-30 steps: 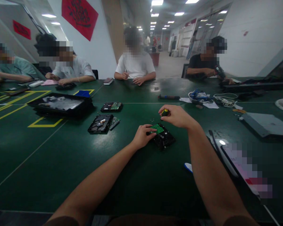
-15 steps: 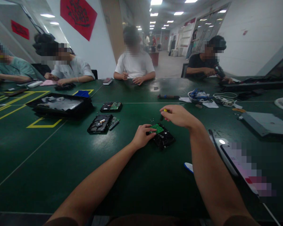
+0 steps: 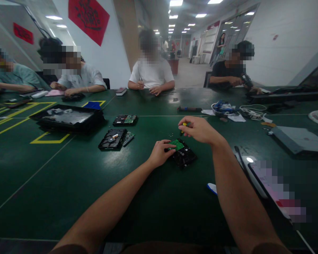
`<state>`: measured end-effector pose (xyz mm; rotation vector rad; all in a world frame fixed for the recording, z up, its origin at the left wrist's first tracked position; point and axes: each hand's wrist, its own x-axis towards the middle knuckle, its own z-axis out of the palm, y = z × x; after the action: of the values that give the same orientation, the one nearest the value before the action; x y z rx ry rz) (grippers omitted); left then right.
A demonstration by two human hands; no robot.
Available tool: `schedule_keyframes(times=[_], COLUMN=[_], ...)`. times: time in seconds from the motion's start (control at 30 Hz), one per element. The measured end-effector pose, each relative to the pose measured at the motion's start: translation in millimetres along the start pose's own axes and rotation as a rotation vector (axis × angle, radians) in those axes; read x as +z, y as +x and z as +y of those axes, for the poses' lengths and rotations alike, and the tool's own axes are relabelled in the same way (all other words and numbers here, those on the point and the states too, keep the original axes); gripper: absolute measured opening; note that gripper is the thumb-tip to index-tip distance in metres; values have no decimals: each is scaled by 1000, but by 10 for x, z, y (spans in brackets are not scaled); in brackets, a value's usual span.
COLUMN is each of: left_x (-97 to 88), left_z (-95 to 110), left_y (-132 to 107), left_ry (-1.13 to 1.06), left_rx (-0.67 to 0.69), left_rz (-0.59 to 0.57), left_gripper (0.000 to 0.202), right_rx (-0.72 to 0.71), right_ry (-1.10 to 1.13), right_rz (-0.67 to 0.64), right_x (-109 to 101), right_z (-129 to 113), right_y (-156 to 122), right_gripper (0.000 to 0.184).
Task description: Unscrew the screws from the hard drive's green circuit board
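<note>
A black hard drive [image 3: 185,157] with a green circuit board [image 3: 178,144] on its upper face lies on the table in front of me. My left hand [image 3: 160,152] steadies it from the left side, thumb and fingers closed at its edge and over the board. Just above the drive's far edge, my right hand [image 3: 194,128] pinches a small screwdriver [image 3: 184,124] with a yellow end, held roughly upright. The screwdriver's tip is too small to make out. Beyond the drive lie several tiny screws [image 3: 171,135].
To the left are another drive [image 3: 112,139] with a loose circuit board [image 3: 128,139], a third drive [image 3: 125,120] and a black tray [image 3: 69,118]. On the right are a phone [image 3: 270,190], a metal case [image 3: 302,139] and cables [image 3: 224,107]. Several people sit across the table.
My right hand has shifted slightly left and up with the screwdriver, its fingers turned on the handle. My left hand and the hard drive have stayed in place.
</note>
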<state>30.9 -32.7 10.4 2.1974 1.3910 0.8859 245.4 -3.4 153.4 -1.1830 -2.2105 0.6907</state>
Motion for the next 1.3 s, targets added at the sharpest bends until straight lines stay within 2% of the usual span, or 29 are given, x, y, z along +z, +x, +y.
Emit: schedule_keyframes(times=[0.23,0.5,0.7,0.8,0.97,1.1,1.3], left_x=[-9,-11,-8,-10,-14,-14,-22], left_z=[-4,6,-7,-5,11,8,3], left_y=[-6,-10,-4,-4,-6,-4,-9], left_ry=[6,2,2,2,1,10,5], left_rx=[3,3,-2,-10,-8,0,2], left_rz=[-6,-7,-10,-14,-13,-9,-14], left_gripper=[26,26,26,27,26,26,27], right_rx=[-45,-2,69,66,20,27,8], right_ry=[-47,-69,-163,-149,20,129,-17], right_rz=[-16,-42,123,162,62,-29,45], right_x=[-59,-115,-49,-3,7,-56,-46], right_z=[-33,-89,-107,-85,0,52,8], right_y=[-29,-47,-16,9,28,5,16], right_gripper=[20,28,17,18,31,32,24])
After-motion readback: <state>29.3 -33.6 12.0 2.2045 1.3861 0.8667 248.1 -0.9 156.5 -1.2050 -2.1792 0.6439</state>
